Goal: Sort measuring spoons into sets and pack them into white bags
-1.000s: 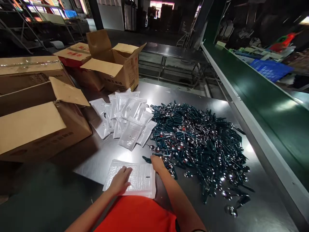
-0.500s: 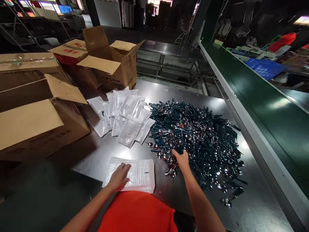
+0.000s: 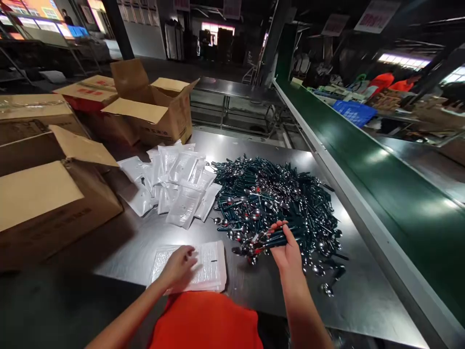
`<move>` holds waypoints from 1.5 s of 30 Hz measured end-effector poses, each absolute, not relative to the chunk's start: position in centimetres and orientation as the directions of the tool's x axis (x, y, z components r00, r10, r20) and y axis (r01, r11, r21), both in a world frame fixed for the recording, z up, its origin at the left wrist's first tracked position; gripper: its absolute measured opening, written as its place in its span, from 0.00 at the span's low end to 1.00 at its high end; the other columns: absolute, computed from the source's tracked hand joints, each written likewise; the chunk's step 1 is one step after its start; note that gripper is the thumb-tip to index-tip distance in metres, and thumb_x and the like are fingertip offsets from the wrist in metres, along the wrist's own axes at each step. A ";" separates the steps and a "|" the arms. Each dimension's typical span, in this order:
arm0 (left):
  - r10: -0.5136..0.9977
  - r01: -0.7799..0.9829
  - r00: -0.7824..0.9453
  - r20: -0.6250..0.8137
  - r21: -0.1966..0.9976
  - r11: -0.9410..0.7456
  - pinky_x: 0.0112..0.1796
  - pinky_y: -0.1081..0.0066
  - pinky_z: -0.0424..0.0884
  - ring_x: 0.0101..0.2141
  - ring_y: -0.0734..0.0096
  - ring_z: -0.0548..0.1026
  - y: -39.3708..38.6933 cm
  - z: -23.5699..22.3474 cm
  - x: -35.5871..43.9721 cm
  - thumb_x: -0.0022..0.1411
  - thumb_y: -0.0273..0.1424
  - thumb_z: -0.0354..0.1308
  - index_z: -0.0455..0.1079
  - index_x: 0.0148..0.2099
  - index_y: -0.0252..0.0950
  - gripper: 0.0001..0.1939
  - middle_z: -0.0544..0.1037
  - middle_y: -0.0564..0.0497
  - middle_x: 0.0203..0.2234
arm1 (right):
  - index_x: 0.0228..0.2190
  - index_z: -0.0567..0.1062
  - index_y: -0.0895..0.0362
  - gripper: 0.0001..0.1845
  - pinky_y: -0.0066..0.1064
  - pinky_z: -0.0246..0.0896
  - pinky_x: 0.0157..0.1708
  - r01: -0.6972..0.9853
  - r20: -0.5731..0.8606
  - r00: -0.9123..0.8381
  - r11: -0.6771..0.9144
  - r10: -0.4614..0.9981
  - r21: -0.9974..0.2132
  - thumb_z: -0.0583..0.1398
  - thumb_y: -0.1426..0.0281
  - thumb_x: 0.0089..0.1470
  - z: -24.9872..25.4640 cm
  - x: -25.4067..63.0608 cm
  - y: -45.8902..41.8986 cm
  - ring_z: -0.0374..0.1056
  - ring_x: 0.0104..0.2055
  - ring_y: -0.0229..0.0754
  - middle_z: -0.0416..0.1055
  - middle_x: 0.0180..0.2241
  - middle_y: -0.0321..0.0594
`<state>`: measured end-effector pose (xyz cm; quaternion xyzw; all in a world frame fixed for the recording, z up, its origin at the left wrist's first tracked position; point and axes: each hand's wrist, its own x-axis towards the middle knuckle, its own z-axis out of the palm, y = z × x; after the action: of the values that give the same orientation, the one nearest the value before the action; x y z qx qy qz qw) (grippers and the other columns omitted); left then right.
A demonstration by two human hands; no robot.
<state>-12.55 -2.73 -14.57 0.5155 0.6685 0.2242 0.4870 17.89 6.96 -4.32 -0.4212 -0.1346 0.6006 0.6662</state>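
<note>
Right hand (image 3: 289, 257) has turned palm-up, now grasping spoons (image 3: 278, 238) over the pile's (image 3: 269, 182) near edge, right. Left hand (image 3: 178, 266) – released, fingers now loosely curled – is at the sleeves (image 3: 214, 274), near left.

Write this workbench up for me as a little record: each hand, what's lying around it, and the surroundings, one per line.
Right hand: the right hand holds a bunch of dark-handled spoons
Left hand: the left hand is over a stack of white padded bags; contact unclear
Large pile: dark-handled spoons
Loose heap: white packets, left of the pile
Surface: metal table
Boxes: open cardboard boxes, at left
Beyond, right: green belt
</note>
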 end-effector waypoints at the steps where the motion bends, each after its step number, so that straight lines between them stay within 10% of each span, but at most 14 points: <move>1: 0.910 0.374 0.037 -0.413 0.850 0.370 0.45 0.60 0.70 0.42 0.58 0.73 -2.4 -13.3 -11.6 0.59 0.44 0.52 0.68 0.50 0.37 0.21 0.73 0.44 0.43 | 0.32 0.72 0.52 0.20 0.29 0.71 0.29 -0.704 -0.337 0.207 -0.099 0.919 -0.703 0.72 0.69 0.35 -3.9 16.9 6.4 0.72 0.30 0.36 0.74 0.29 0.28; 4: 0.866 -0.210 0.240 -0.438 0.848 0.487 0.42 0.58 0.74 0.43 0.59 0.76 -1.8 -9.3 -8.2 0.61 0.56 0.46 0.61 0.60 0.43 0.32 0.72 0.42 0.53 | 0.33 0.74 0.52 0.20 0.29 0.71 0.30 -0.737 -0.364 0.114 -0.167 0.924 -0.655 0.73 0.69 0.35 -2.9 13.8 5.0 0.72 0.31 0.37 0.75 0.30 0.29; 7: 0.700 -0.582 0.528 -0.480 0.396 0.710 0.39 0.55 0.76 0.40 0.52 0.79 -1.5 -6.3 -5.8 0.53 0.60 0.54 0.67 0.54 0.36 0.38 0.76 0.38 0.47 | 0.32 0.74 0.52 0.20 0.29 0.70 0.31 -0.734 -0.364 0.069 -0.200 0.929 -0.649 0.73 0.68 0.34 -2.3 11.3 3.9 0.72 0.31 0.37 0.75 0.29 0.29; 11: 0.665 -0.627 0.507 -0.548 0.295 0.721 0.31 0.67 0.76 0.33 0.59 0.81 -1.3 -5.3 -4.9 0.61 0.53 0.51 0.72 0.45 0.27 0.32 0.81 0.36 0.37 | 0.32 0.74 0.52 0.20 0.30 0.71 0.36 -0.708 -0.346 0.069 -0.198 0.936 -0.677 0.73 0.67 0.34 -2.3 9.3 2.7 0.73 0.34 0.39 0.76 0.29 0.30; 21: 0.942 -0.520 0.081 -0.325 0.793 0.318 0.19 0.75 0.69 0.23 0.68 0.77 -1.8 -5.3 -4.5 0.48 0.50 0.67 0.71 0.45 0.36 0.29 0.78 0.49 0.31 | 0.39 0.72 0.50 0.23 0.31 0.71 0.35 -0.672 -0.358 0.220 -0.125 0.907 -0.730 0.71 0.65 0.39 -3.0 8.0 1.0 0.74 0.35 0.40 0.77 0.32 0.30; 30: 0.924 -0.546 -0.036 -0.380 0.782 0.301 0.16 0.73 0.70 0.20 0.70 0.73 -1.5 -4.8 -4.5 0.49 0.49 0.66 0.73 0.42 0.35 0.25 0.76 0.51 0.24 | 0.46 0.73 0.50 0.27 0.45 0.70 0.45 -0.650 -0.219 0.077 -0.118 0.973 -0.751 0.70 0.63 0.41 -2.1 7.8 -0.7 0.73 0.41 0.48 0.77 0.40 0.38; 36: 0.900 -0.693 0.181 -0.396 0.598 0.403 0.24 0.70 0.75 0.33 0.62 0.78 -1.8 -3.5 -4.8 0.50 0.47 0.65 0.75 0.46 0.33 0.27 0.81 0.42 0.41 | 0.44 0.74 0.48 0.23 0.49 0.65 0.52 -0.634 -0.142 -0.073 -0.155 0.987 -0.758 0.67 0.61 0.43 -2.6 8.6 -0.6 0.71 0.49 0.50 0.77 0.42 0.39; 45: 0.778 -0.659 -0.010 -0.628 0.590 0.467 0.13 0.75 0.58 0.14 0.74 0.67 -1.0 -5.4 -3.9 0.51 0.51 0.60 0.63 0.24 0.36 0.22 0.71 0.53 0.14 | 0.44 0.76 0.51 0.19 0.42 0.66 0.49 -0.325 -0.063 -0.103 -0.093 0.993 -0.941 0.68 0.64 0.48 -4.7 9.2 -1.2 0.73 0.43 0.47 0.78 0.36 0.38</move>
<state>-3.87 -1.02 -5.39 0.0606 0.4924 0.5126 0.7008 9.19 -1.22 -4.74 -0.4057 -0.4115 0.6180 0.5330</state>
